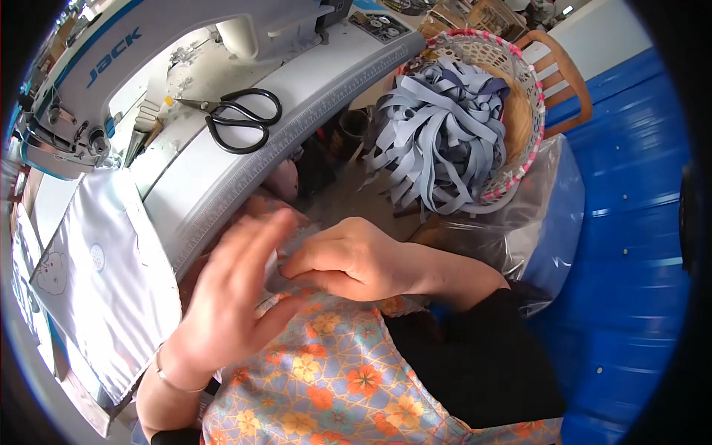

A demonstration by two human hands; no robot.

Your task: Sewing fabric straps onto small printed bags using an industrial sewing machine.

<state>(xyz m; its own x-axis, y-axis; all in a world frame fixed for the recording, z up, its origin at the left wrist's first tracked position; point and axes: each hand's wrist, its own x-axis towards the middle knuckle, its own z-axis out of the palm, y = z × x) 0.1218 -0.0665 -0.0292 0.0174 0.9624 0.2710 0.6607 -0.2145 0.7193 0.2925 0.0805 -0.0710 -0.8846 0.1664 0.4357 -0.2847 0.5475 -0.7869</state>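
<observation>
My left hand [236,285] is raised over my lap, its fingers stretched out and slightly blurred, with nothing seen in its grip. Just right of it, my right hand [345,259] is closed, thumb and fingers pressed together. A small whitish patch [274,274] shows between the two hands, partly hidden; I cannot make out what it is or whether the right fingers hold it. Below both hands lies a flowered apron [326,371] over my lap. A white cloth panel [104,274] with a small printed figure hangs over the table edge, left of my left hand.
A white sewing machine [163,44] stands on the table at the upper left. Black-handled scissors [241,122] lie near the ruler-marked table edge [311,111]. Grey-blue fabric strips [437,133] fill a basket [530,104] beside a wooden chair [575,81]. Clear plastic [549,215] sits below it.
</observation>
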